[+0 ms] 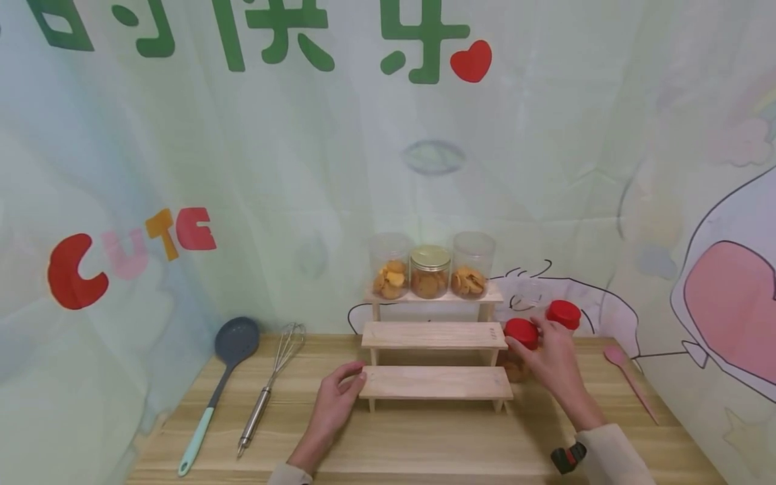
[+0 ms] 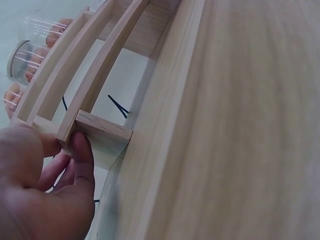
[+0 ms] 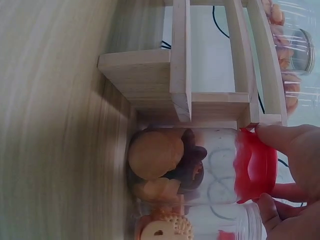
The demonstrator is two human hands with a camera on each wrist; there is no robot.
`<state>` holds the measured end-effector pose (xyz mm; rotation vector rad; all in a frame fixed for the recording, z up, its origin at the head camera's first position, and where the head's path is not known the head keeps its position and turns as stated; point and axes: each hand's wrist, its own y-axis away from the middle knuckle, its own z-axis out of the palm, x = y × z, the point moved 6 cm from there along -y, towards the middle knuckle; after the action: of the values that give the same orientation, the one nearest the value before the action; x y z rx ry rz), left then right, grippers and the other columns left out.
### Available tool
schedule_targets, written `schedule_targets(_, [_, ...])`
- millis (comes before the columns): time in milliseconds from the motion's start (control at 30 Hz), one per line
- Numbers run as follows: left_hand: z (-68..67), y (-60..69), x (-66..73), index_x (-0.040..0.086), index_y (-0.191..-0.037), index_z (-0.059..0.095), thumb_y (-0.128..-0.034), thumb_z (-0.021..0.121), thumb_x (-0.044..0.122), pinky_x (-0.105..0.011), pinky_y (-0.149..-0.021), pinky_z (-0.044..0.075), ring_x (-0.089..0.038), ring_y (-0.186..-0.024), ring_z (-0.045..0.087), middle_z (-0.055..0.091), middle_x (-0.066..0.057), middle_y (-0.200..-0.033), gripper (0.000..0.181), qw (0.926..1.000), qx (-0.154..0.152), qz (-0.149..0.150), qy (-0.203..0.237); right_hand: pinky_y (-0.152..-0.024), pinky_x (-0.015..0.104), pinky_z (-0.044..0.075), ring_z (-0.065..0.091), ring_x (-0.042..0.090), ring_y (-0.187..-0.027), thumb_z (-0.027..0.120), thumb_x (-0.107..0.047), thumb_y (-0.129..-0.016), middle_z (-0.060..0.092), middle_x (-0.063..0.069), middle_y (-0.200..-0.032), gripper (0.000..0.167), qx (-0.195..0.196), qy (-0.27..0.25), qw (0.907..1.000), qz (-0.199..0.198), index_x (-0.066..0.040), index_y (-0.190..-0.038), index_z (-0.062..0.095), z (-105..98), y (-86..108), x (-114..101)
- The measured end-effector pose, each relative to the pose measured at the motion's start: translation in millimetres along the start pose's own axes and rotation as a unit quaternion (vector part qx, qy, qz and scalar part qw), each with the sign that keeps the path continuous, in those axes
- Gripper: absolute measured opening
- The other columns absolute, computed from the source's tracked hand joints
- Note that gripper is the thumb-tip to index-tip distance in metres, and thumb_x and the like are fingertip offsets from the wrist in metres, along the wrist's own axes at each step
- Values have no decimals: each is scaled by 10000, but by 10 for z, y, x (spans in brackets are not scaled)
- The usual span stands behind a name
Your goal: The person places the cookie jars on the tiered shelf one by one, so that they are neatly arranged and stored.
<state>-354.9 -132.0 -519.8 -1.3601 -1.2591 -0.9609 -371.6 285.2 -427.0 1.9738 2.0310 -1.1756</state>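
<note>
Rack (image 1: 436,382) edge pinched by left hand (image 1: 335,399), whisk (image 1: 265,393) well apart; right hand (image 1: 554,364) grips red-lidded jar (image 3: 207,167) beside opposite edge.

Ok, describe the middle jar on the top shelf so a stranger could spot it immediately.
Find the three-tier wooden rack on the table. On its top tier, three clear cookie jars stand in a row; take the middle jar. Unlike its taller-looking neighbours, it has a gold lid.
</note>
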Motion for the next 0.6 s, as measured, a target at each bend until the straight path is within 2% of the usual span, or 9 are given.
schedule_targets(267, [11, 2, -14, -20, -1402, 665, -1077, 676, 167, -362, -1031, 629, -365, -1271, 709, 693, -214, -1381, 376, 9999, -15, -78, -138, -809, 496, 688, 666, 427, -1045, 897, -272, -907, 689, 338, -1309, 727, -123, -82, 9998, 108, 86, -1465, 597, -23, -51, 32])
schedule_targets(433, [9, 9, -10, -18, -1405, 660, -1076, 678, 176, -339, -999, 639, -357, -1245, 721, 701, -215, -1363, 382, 9999, 4, -70, -115, -863, 533, 684, 658, 442, -1113, 867, -327, -937, 652, 327, -1405, 772, -153, -268, 9990, 318, 66, -1520, 549, -111, -56, 27])
schedule_targets(600, [1, 16, -24, -26, -1402, 650, -1073, 683, 173, -329, -1006, 634, -351, -1240, 722, 696, -224, -1372, 386, 9999, 73, -128, -47, -914, 593, 661, 657, 450, -1135, 853, -336, -948, 653, 300, -1405, 741, 269, -502, 9979, 292, 39, -1515, 559, -305, -71, -77])
